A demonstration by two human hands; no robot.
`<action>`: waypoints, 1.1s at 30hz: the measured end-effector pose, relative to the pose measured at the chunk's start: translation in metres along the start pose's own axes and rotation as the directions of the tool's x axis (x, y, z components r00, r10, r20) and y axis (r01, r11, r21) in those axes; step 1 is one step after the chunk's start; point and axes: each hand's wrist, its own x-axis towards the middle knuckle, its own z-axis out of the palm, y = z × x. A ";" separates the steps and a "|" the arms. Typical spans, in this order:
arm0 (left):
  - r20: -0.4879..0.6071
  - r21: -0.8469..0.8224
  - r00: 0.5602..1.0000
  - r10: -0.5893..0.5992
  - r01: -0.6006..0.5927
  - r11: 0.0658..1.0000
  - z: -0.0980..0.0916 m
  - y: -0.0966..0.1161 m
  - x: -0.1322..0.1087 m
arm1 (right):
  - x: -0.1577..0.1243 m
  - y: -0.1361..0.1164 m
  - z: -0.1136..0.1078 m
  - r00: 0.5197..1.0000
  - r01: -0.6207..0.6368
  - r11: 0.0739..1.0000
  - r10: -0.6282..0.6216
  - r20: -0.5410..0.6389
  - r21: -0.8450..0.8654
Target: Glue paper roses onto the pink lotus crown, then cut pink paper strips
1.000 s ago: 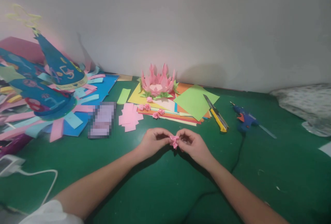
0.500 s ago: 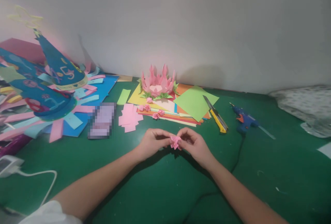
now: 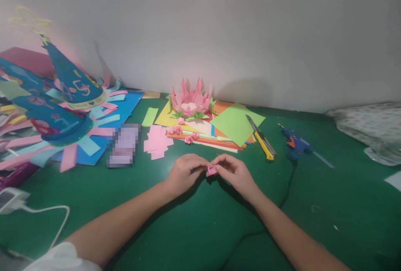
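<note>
My left hand [image 3: 183, 172] and my right hand [image 3: 234, 172] meet over the green table [image 3: 328, 204], both pinching a small folded pink paper piece [image 3: 211, 170]. Only a bit of the pink paper shows between the fingertips; most of it is covered by my fingers. Just beyond my hands lie small pink paper squares [image 3: 157, 141] and a few tiny pink paper roses [image 3: 191, 137] at the edge of a stack of coloured paper sheets [image 3: 236, 125].
A pink paper lotus [image 3: 191, 102] stands on the sheets near the wall. A yellow utility knife [image 3: 263, 142] and a blue glue gun [image 3: 296, 144] with its black cord lie to the right. Blue party hats [image 3: 70, 81] with paper strips fill the left; a white cable [image 3: 46, 210] lies front left.
My fingers have closed tighter round the pink paper piece, pressing it smaller, so less of it shows now. Both hands have stayed in about the same place.
</note>
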 end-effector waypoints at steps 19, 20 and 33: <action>0.138 -0.183 0.903 -0.406 0.426 0.886 0.001 0.002 0.000 | -0.002 -0.002 0.001 1.000 0.009 0.989 -0.006 0.022 -0.148; 0.159 -0.291 0.860 -0.484 0.509 0.810 0.001 0.001 0.001 | -0.001 -0.004 0.000 1.000 -0.008 0.994 0.011 0.026 -0.107; 0.165 -0.518 0.754 -0.636 0.614 0.595 0.006 0.005 0.001 | -0.001 -0.002 0.006 0.997 -0.079 0.996 0.078 0.016 0.030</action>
